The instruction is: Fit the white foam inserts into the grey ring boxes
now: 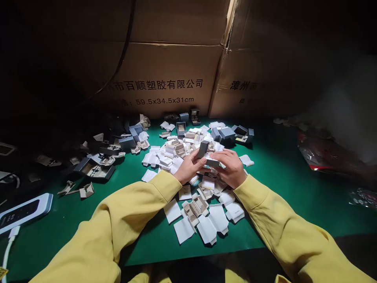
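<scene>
A small dark hinged box stands open between my two hands, above a heap of folded white and beige card pieces. My left hand grips its left side, with the thumb at the hinge area. On the other side, my right hand has its fingers closed on the box's lower right part. What lies inside the box cannot be made out. Several unfolded card pieces spread over the green table below my hands.
Blue-grey boxes sit behind the heap, and an open larger one is at the left. A white device with a cable lies at the left edge. Large cartons stand behind. Plastic packaging is at the right.
</scene>
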`<state>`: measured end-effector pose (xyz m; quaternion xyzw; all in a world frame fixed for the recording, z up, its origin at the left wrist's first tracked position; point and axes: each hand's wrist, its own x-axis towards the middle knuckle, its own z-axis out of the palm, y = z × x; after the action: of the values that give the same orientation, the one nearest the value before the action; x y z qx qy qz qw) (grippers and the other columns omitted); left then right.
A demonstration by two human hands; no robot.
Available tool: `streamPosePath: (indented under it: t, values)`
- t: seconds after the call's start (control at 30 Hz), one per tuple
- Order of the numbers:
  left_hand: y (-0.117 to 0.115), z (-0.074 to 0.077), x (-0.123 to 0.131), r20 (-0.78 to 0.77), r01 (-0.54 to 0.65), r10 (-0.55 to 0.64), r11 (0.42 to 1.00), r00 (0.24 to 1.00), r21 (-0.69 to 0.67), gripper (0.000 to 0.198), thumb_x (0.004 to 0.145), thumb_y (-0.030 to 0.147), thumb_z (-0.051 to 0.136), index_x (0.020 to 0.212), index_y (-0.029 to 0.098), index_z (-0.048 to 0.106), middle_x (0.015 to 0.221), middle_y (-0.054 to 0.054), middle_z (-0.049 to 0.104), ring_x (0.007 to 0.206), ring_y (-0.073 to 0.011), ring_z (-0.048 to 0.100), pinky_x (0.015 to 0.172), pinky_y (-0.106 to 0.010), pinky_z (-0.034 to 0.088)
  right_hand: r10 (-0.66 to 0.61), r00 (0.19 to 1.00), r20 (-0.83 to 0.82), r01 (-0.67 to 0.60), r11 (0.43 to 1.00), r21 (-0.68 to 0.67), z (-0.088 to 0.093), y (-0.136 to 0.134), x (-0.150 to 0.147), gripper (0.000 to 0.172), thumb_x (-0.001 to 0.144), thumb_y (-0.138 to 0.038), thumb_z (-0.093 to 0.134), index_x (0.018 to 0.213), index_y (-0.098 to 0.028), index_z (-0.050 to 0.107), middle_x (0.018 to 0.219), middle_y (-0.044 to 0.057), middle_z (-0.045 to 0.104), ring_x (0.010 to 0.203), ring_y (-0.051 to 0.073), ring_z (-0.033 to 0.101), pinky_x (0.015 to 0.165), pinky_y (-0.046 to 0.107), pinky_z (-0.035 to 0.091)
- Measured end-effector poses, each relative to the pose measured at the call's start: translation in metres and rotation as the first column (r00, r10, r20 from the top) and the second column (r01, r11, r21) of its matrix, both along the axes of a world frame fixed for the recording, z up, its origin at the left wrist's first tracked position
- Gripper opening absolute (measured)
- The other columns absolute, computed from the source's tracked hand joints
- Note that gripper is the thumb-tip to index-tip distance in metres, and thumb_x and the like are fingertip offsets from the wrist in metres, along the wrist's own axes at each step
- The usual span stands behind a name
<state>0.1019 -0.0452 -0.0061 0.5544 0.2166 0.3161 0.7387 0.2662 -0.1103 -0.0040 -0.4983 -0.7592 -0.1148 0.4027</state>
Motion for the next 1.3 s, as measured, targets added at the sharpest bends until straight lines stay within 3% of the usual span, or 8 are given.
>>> streamPosePath:
  t: [0.27,0.67,0.8,0.87,0.93,1.0,1.2,1.3]
  values:
    - [0.001,-0.002,0.001,0.001,-0.037,0.037,0.999,0.999,-0.025,0.057,0.067,0.051,0.068,0.110,0.016,0.054,0.108,-0.011,0.062,0.093,-0.0226,0.062,0.070,-0.032,0.055,0.028,1.000,0.015,-0.028,0.999,0.026,-0.001,0.002,-0.003,0.020,0.082,-0.025,0.059,0.102,-0.020,0.059,0.100,0.008,0.069,0.103,0.024,0.060,0.091,0.043,0.045]
    - [0.001,-0.005,0.001,-0.068,-0.062,0.067,0.995,0.995,0.083,0.058,0.067,0.052,0.067,0.108,0.014,0.053,0.102,-0.010,0.064,0.088,-0.0213,0.063,0.070,-0.031,0.054,0.085,0.996,-0.030,-0.084,0.996,0.034,0.004,-0.004,-0.007,0.015,0.082,-0.024,0.060,0.096,-0.020,0.059,0.087,0.004,0.071,0.081,0.017,0.065,0.089,0.037,0.044]
    - [0.003,-0.006,0.001,-0.064,-0.049,0.058,0.990,0.996,0.134,0.059,0.073,0.050,0.062,0.116,0.011,0.050,0.112,-0.014,0.061,0.098,-0.0244,0.060,0.079,-0.034,0.053,0.105,0.993,-0.059,-0.109,0.992,-0.063,0.005,-0.001,-0.004,0.016,0.083,-0.026,0.058,0.098,-0.021,0.060,0.089,0.005,0.069,0.084,0.018,0.064,0.092,0.041,0.042]
    - [0.005,-0.009,0.001,-0.038,-0.085,0.096,0.970,0.995,0.228,0.061,0.076,0.045,0.061,0.123,0.010,0.045,0.119,-0.015,0.057,0.107,-0.0255,0.057,0.088,-0.035,0.050,0.183,0.975,-0.123,-0.203,0.963,-0.176,0.007,0.001,0.002,0.020,0.084,-0.029,0.056,0.102,-0.022,0.060,0.099,0.007,0.068,0.095,0.020,0.061,0.094,0.042,0.042]
    - [0.005,-0.011,0.000,-0.015,-0.134,0.150,0.922,0.989,0.363,0.062,0.080,0.040,0.059,0.131,0.012,0.039,0.126,-0.015,0.053,0.113,-0.0253,0.053,0.094,-0.036,0.047,0.254,0.935,-0.249,-0.317,0.912,-0.259,0.010,0.003,0.007,0.020,0.086,-0.032,0.052,0.100,-0.022,0.062,0.106,0.008,0.066,0.104,0.021,0.058,0.093,0.041,0.044]
    - [0.003,-0.014,-0.002,-0.019,-0.141,0.176,0.845,0.984,0.516,0.063,0.081,0.034,0.058,0.137,0.016,0.033,0.132,-0.014,0.047,0.116,-0.0247,0.050,0.092,-0.034,0.049,0.216,0.892,-0.397,-0.341,0.898,-0.279,0.010,0.003,0.011,0.020,0.087,-0.033,0.050,0.093,-0.022,0.066,0.103,0.008,0.065,0.102,0.021,0.057,0.089,0.039,0.046]
    - [-0.003,-0.018,-0.005,0.022,-0.078,0.147,0.383,0.989,0.921,0.062,0.083,0.020,0.056,0.140,0.027,0.031,0.128,-0.012,0.049,0.118,-0.0223,0.049,0.097,-0.037,0.047,0.014,0.801,-0.598,-0.240,0.923,-0.300,0.008,0.001,0.007,0.010,0.072,-0.031,0.066,0.075,-0.022,0.068,0.081,0.004,0.058,0.080,0.017,0.055,0.070,0.031,0.048]
    - [-0.002,-0.018,-0.005,0.062,-0.105,0.163,0.268,0.985,0.958,0.063,0.085,0.013,0.052,0.141,0.028,0.028,0.129,-0.012,0.048,0.120,-0.0214,0.048,0.098,-0.038,0.046,-0.016,0.787,-0.617,-0.190,0.945,-0.266,0.008,-0.002,0.003,0.008,0.068,-0.027,0.068,0.074,-0.022,0.069,0.081,0.003,0.056,0.081,0.017,0.054,0.073,0.032,0.047]
